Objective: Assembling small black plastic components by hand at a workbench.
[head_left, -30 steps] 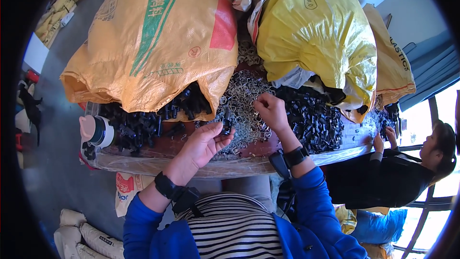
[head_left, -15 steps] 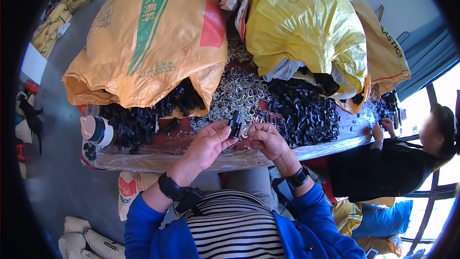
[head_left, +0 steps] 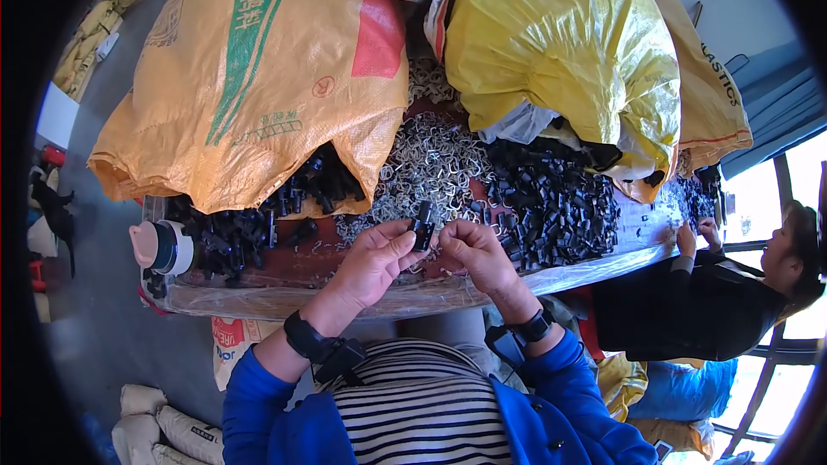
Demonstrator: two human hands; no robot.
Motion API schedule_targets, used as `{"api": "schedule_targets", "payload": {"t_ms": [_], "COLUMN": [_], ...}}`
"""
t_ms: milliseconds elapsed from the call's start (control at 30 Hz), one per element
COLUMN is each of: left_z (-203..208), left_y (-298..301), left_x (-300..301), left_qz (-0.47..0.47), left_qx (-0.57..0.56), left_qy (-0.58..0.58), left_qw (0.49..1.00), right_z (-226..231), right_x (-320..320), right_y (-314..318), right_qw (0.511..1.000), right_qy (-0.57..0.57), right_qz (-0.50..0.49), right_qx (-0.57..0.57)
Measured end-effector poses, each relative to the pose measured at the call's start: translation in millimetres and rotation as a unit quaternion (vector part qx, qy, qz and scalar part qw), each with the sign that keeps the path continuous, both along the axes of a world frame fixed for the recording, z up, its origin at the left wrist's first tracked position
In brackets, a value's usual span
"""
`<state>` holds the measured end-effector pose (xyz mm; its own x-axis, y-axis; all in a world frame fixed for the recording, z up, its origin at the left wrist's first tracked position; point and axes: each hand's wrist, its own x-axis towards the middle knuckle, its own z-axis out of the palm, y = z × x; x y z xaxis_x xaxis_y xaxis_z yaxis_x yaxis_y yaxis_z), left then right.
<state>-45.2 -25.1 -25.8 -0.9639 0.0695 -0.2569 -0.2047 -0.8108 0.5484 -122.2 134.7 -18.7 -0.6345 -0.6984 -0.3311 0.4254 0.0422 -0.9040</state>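
Note:
Between the thumb and fingers of my left hand (head_left: 376,260) is a small black plastic part (head_left: 421,226), held upright above the table's near edge. My right hand (head_left: 476,255) is close beside it, fingertips pinched together; whatever they hold is hidden or too small to name. Beyond my hands lies a heap of small silvery metal clips (head_left: 431,164). Left of that is a pile of black tubular plastic parts (head_left: 226,239), and to the right a pile of small black plastic pieces (head_left: 551,211).
An orange woven sack (head_left: 258,77) and a yellow sack (head_left: 560,52) stand at the back of the plastic-covered table (head_left: 258,297). A pink-lidded cup (head_left: 164,247) sits at the left corner. Another person (head_left: 689,301) works at the right end.
The view has shifted slightly. My right hand has come nearer to the black plastic part, which my left hand still holds.

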Motion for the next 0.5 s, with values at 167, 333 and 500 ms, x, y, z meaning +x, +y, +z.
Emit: {"api": "schedule_targets", "payload": {"t_ms": [167,333,500], "left_z": [5,17,28], "left_y": [-1,6,10], "left_x": [6,18,31], "left_qz": [-0.005,-0.053,-0.066], "left_qx": [0.031,0.055,0.064], "left_qy": [-0.017,-0.046,-0.044], "left_qw": [0.999,0.996,0.995], "right_z": [13,38,50], "right_x": [6,23,36], "right_y": [2,0,3], "right_qw": [0.995,0.953,0.851], "right_qy": [0.075,0.298,0.523], "right_qz": [-0.054,-0.052,-0.043], "right_qx": [-0.038,0.009,0.034]}}
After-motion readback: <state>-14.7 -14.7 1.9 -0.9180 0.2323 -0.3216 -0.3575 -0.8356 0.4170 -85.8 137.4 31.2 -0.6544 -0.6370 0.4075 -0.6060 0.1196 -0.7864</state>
